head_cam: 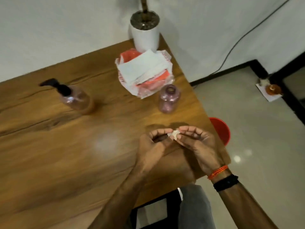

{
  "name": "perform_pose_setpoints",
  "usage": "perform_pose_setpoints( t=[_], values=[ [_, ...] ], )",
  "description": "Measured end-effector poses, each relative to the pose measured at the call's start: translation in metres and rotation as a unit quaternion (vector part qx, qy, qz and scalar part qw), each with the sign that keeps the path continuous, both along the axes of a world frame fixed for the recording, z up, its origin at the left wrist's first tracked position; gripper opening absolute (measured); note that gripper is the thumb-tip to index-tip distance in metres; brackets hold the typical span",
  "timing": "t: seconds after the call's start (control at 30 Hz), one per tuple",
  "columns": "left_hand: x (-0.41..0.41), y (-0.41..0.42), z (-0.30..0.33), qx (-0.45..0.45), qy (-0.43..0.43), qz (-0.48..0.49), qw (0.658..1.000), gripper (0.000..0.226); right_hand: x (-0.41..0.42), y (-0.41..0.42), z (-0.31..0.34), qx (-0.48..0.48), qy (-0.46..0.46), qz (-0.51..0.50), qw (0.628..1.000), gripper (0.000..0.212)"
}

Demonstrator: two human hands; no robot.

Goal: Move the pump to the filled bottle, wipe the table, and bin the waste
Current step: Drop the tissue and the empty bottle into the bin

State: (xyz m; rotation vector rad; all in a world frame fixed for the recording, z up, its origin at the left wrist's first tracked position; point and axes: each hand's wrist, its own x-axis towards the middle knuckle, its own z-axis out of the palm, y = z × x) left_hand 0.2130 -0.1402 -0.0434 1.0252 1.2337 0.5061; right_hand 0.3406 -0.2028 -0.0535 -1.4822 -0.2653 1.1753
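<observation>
A clear bottle (75, 100) with a black pump (57, 85) on top stands on the wooden table (66, 146) at the left. A second pinkish bottle (168, 100), open at the neck with no pump, stands near the table's right edge. Over the table's right side, my left hand (153, 142) and my right hand (196, 141) meet at the fingertips and together pinch a small crumpled white scrap (175, 134). A pack of white tissues (145, 71) in red and clear wrapping lies behind the open bottle.
A white plant pot (145, 30) stands at the table's far corner. A red bin (220, 129) sits on the floor just past the table's right edge. A dark cable (239, 42) runs down the wall. A small orange object (272, 90) rests on the floor at right.
</observation>
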Motion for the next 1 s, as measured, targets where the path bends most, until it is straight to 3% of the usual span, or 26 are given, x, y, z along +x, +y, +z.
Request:
perform_pose_setpoints(
  t=[0.3,0.57,1.0],
  values=[
    [0.188,-0.031,-0.035,-0.001,0.020,-0.129,0.991,0.018,0.165,-0.060,-0.041,-0.016,-0.026,-0.125,0.992,0.024],
    [0.316,-0.031,-0.098,-0.038,0.070,-0.201,0.976,0.022,0.279,-0.071,-0.102,-0.059,0.014,-0.123,0.991,0.029],
    [0.372,-0.032,-0.278,-0.168,0.196,-0.184,0.949,0.033,0.318,-0.064,-0.274,-0.198,0.090,-0.037,0.975,0.040]
  ],
)
